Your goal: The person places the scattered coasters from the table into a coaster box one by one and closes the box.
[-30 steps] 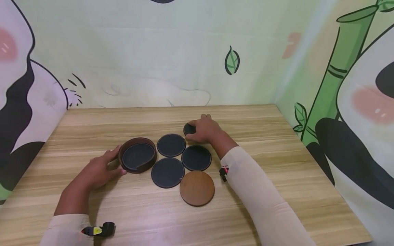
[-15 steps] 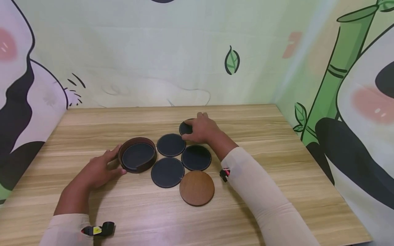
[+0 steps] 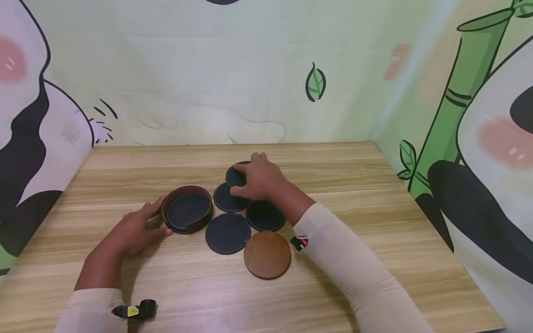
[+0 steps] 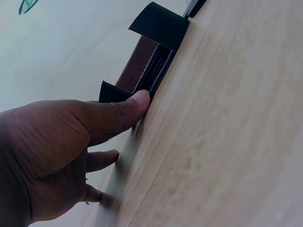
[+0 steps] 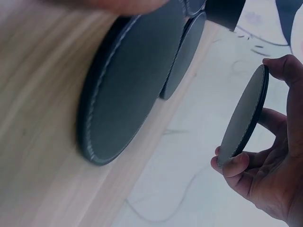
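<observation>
My right hand (image 3: 263,179) holds a round black coaster (image 5: 244,113) by its rim between thumb and fingers. It is raised over the back of the table, overlapping a flat black coaster (image 3: 226,200) in the head view. White stitching runs round its edge. My left hand (image 3: 139,230) rests against the near left side of a round brown-and-black coaster holder (image 3: 187,227), thumb low at its wall and index finger farther back. Inside the holder lie stacked black coasters (image 4: 155,71); a slot in its wall shows their edges in the left wrist view.
Right of the holder lie two more black coasters, one in front (image 3: 227,233) and one partly under my right wrist (image 3: 266,219). A brown coaster (image 3: 267,255) lies nearest me. The wooden table (image 3: 200,296) meets a panda-and-bamboo printed wall (image 3: 187,92) behind.
My right hand has moved left with the black coaster, toward the holder, and now partly covers the back coaster. The left hand stays at the holder.
</observation>
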`<state>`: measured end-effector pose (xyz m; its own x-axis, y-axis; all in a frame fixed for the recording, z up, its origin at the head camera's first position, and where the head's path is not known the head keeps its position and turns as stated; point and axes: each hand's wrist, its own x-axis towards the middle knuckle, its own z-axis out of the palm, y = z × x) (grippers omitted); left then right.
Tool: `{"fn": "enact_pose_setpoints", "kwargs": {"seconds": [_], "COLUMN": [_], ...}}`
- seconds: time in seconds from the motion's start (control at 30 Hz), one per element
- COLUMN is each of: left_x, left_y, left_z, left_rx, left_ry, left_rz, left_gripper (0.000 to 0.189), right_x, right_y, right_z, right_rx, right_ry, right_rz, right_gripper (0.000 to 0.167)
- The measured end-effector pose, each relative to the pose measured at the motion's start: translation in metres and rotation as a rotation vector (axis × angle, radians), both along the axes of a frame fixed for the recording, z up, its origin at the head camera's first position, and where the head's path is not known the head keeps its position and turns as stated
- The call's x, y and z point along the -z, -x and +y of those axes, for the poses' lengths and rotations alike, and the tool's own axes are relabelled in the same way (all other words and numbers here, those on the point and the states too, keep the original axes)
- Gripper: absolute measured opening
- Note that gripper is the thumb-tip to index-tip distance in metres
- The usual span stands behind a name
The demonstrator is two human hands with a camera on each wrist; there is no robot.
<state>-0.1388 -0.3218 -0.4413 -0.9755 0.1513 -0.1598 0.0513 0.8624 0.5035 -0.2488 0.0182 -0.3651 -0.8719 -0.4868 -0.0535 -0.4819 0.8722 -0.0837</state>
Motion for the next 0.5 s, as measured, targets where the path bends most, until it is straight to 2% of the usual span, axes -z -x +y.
{"fn": "enact_pose_setpoints", "kwargs": {"seconds": [0.5], "left_x": [0.000], "left_y": [0.000], "left_z": [0.000], "left_rx": [0.002], "left_ry": [-0.002], "left_rz": [0.000], "left_gripper": [0.106], "right_x": [-0.005], "right_y": [-0.022], "right_z": [-0.029], "right_rx": [-0.103], "right_ry": [-0.006], "right_rz": [0.010], "right_gripper": [0.070]}}
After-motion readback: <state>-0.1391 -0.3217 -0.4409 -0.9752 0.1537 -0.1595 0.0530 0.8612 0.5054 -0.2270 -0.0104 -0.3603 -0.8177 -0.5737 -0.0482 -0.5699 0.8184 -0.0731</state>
